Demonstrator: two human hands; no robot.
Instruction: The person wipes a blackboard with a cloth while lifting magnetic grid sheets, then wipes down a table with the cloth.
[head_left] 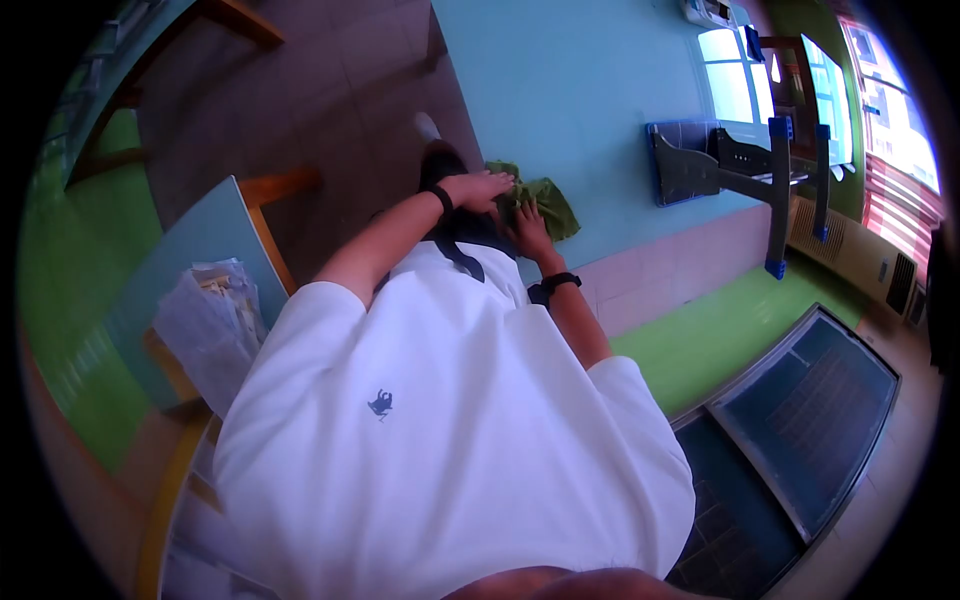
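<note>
A crumpled green cloth (556, 207) lies on the light blue table (580, 90), close to my body at the table's edge. My left hand (484, 189) reaches over its near left part, fingers stretched out and fingertips touching the fabric. Lower and to the right, my right hand (530, 232) rests on the cloth with its fingers spread. Both hands are close together, and each wrist has a dark band. Some fabric is hidden under the fingers.
An upturned dark chair (700, 165) rests on the table at right. A smaller blue table (190, 250) with papers in a plastic bag (215, 325) stands at left. Dark framed panels (800, 420) are at lower right, and a beige heater-like unit (850, 250) is by the window.
</note>
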